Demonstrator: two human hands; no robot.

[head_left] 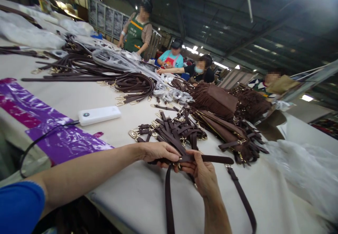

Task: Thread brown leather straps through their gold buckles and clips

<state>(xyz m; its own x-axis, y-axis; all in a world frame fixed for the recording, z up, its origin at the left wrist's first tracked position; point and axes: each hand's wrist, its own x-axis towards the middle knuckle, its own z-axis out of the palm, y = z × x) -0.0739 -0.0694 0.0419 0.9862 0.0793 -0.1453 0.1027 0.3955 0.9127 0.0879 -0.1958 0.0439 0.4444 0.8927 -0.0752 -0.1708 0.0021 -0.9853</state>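
My left hand (158,152) and my right hand (202,174) meet near the table's front edge, both closed on one dark brown leather strap (211,159). The strap runs across between my fingers and its two ends hang down over the table edge. A small gold buckle sits between my thumbs. Just beyond my hands lies a heap of the same brown straps (171,130) with gold clasps.
A white power bank (99,114) with a black cable lies left, beside purple plastic film (52,128). Brown fringed bags (219,102) and more strap bundles (132,84) cover the cream table (148,195). Clear plastic (303,170) sits right. Several people work at the far end.
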